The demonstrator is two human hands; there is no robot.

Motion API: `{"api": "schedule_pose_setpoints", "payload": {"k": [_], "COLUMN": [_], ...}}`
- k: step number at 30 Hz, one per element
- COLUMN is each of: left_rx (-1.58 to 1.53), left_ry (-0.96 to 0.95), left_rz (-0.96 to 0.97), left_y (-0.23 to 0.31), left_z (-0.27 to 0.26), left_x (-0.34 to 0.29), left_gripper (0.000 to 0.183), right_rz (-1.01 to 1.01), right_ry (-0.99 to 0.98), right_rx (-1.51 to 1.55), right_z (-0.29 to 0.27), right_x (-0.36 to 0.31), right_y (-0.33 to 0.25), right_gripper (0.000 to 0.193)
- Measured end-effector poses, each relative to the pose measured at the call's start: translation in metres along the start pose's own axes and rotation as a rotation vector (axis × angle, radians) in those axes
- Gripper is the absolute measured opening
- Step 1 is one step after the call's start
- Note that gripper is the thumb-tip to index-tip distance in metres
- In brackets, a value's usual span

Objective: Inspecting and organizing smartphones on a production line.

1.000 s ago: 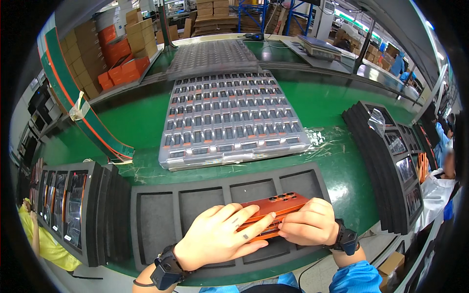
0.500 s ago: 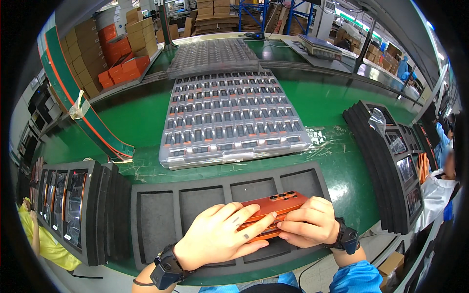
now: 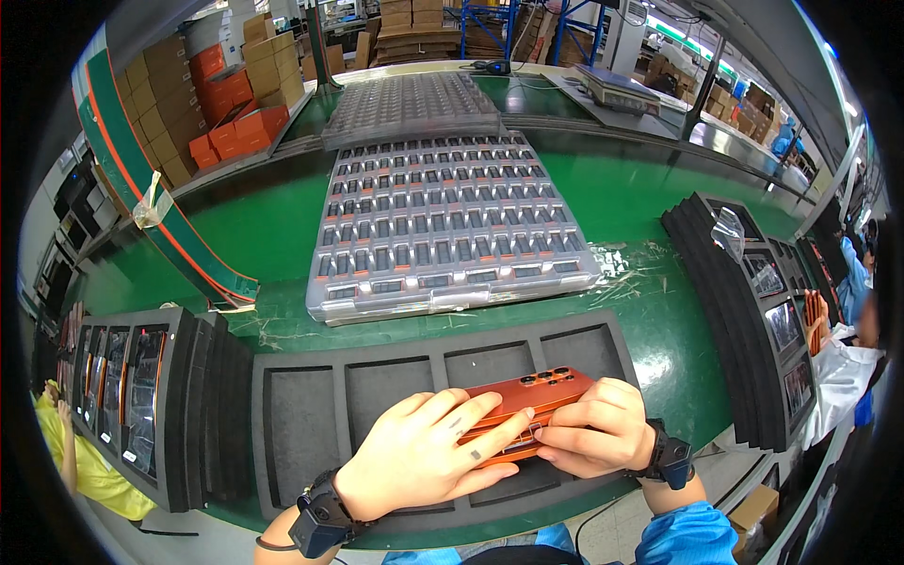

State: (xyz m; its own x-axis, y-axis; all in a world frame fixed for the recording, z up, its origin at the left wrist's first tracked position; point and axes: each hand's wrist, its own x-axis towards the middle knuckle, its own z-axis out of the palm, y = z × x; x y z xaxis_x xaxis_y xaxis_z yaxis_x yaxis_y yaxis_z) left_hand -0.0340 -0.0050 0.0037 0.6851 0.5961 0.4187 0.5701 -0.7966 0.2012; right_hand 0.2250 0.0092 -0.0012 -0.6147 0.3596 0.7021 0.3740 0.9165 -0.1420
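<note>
An orange phone [image 3: 530,393] lies back-up, camera lenses toward the far right end, over the black foam tray [image 3: 311,426] at the near edge of the green table. My left hand [image 3: 424,454] rests flat over its left half, fingers spread along the body. My right hand [image 3: 596,429] grips its right end with curled fingers. Both wrists wear black bands. The tray's other pockets to the left look unfilled.
A clear plastic tray [image 3: 443,226] holding several small parts lies beyond the foam tray. Stacks of black foam trays with phones stand at left [image 3: 132,395] and right [image 3: 753,311]. Orange and brown boxes [image 3: 217,104] sit far left. A person in white [image 3: 843,348] works at right.
</note>
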Motion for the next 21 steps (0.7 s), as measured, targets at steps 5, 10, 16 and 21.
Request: {"api": "schedule_pose_setpoints", "payload": {"k": [5, 10, 16, 21], "left_rx": [0.0, 0.004, 0.013, 0.011], "left_ry": [-0.005, -0.019, -0.019, -0.02], "left_rz": [-0.001, -0.005, 0.0, -0.006], "left_y": [0.0002, 0.0003, 0.0004, 0.0008], "left_z": [-0.0002, -0.0009, -0.0001, -0.0007], "left_x": [-0.0001, 0.0002, -0.0004, -0.0001], "left_gripper": [0.056, 0.056, 0.055, 0.055], "right_rz": [0.003, 0.011, 0.017, 0.027], "right_ry": [-0.008, -0.01, -0.01, -0.019], "right_rx": [0.011, 0.017, 0.018, 0.023], "right_z": [-0.0006, -0.0009, -0.0006, -0.0013], "right_x": [0.0004, 0.0008, 0.0004, 0.001], "right_y": [0.0004, -0.0002, -0.0002, -0.0006], "right_gripper": [0.025, 0.024, 0.023, 0.023]}}
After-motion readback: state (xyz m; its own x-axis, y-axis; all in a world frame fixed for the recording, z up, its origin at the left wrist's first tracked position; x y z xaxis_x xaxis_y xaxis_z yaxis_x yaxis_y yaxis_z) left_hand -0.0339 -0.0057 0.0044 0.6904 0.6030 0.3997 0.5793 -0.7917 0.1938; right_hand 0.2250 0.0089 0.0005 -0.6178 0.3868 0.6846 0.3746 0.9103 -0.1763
